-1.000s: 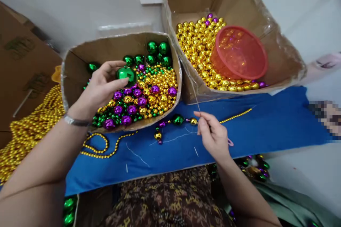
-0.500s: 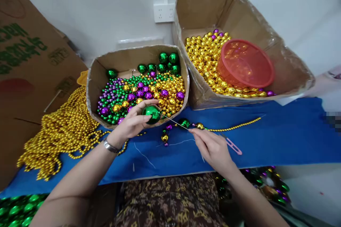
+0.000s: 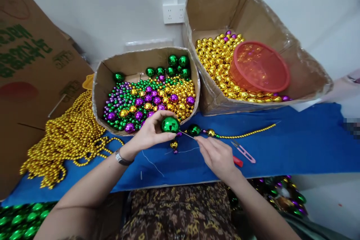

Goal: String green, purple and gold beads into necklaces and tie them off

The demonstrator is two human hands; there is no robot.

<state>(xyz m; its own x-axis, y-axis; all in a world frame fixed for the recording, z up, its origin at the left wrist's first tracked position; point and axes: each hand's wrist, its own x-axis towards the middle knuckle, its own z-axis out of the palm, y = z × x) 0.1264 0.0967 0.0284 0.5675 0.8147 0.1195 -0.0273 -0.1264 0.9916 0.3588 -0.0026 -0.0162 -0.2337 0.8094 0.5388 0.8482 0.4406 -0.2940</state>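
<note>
The green ball (image 3: 170,124) is in the air over the front edge of the smaller box (image 3: 123,63), held by the left hand (image 3: 150,131), which is partly open around it, fingers above and thumb below. Its shiny surface looks smooth, so a loose grip could let it slip and drop among the beads or onto the cloth (image 3: 303,146). A thin needle (image 3: 188,135) runs from the ball's right side to the right hand (image 3: 218,155), whose thumb and fingers are pinched closed on it. Whether the tip is inside the ball or only against it is too small to tell; if it is off the hole, a push could make it skid toward the left fingertips or bend it.

Just behind and below the needle lies a beaded strand (image 3: 194,130), close enough that a trailing thread might snag on it. A loose thread (image 3: 153,165) on the cloth could tangle too. Beside the right hand are pink snips (image 3: 246,153), their blades near its knuckles, and a red object (image 3: 237,161) partly hidden by that hand; a careless sideways move could knock either.
</note>
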